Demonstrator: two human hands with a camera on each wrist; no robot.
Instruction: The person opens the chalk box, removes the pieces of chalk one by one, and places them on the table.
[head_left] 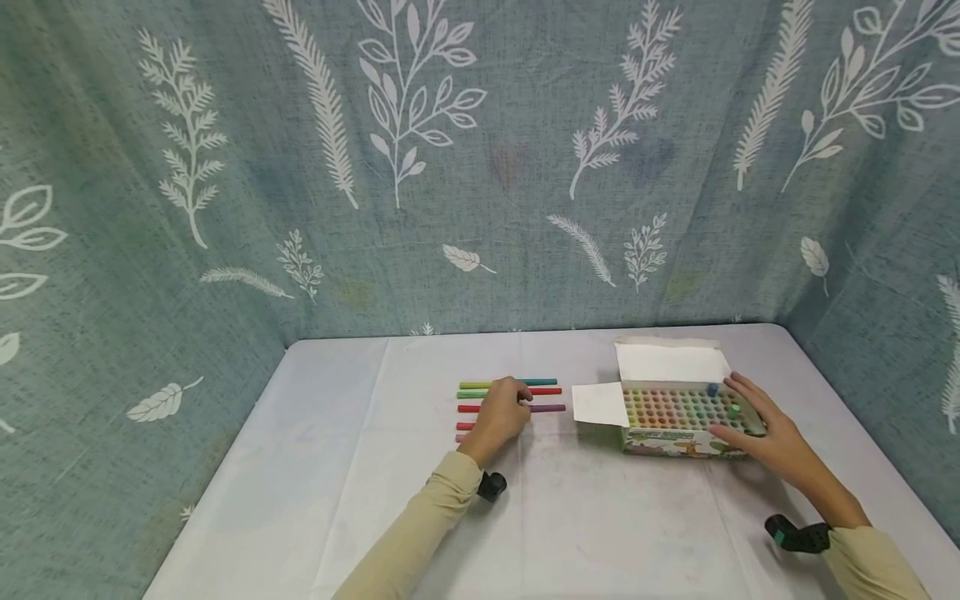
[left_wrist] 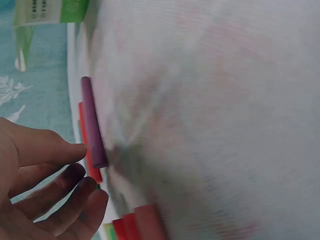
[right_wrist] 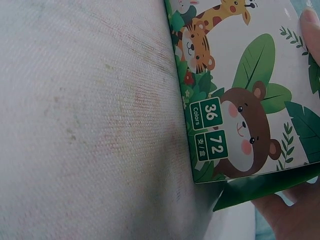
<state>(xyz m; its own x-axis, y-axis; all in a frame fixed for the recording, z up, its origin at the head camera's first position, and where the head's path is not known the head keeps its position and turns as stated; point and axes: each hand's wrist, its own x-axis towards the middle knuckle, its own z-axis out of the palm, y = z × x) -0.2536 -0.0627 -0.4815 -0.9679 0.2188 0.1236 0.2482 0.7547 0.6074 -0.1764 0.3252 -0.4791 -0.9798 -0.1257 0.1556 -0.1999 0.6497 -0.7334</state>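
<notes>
My left hand (head_left: 501, 410) is low over a row of crayons, its fingers loosely bent and a gap between thumb and fingers. Its thumb tip is right by a purple crayon (left_wrist: 93, 122), which lies on the cloth beside a red crayon (head_left: 546, 391). At the right, my right hand (head_left: 772, 433) holds the open crayon box (head_left: 667, 443) by its right end, thumb on the front edge and fingers at the far side. Inside the box, rows of coloured crayon ends show. A blue crayon (head_left: 712, 389) and a green crayon (head_left: 734, 411) stick up higher.
On the white tablecloth (head_left: 600, 517), yellow-green (head_left: 472, 385), green (head_left: 471, 395) and several reddish crayons form a left column; a teal crayon (head_left: 542, 382) lies farthest back on the right. The box's white side flap (head_left: 600, 404) reaches toward the crayons. Behind the table hangs a patterned curtain (head_left: 517, 275).
</notes>
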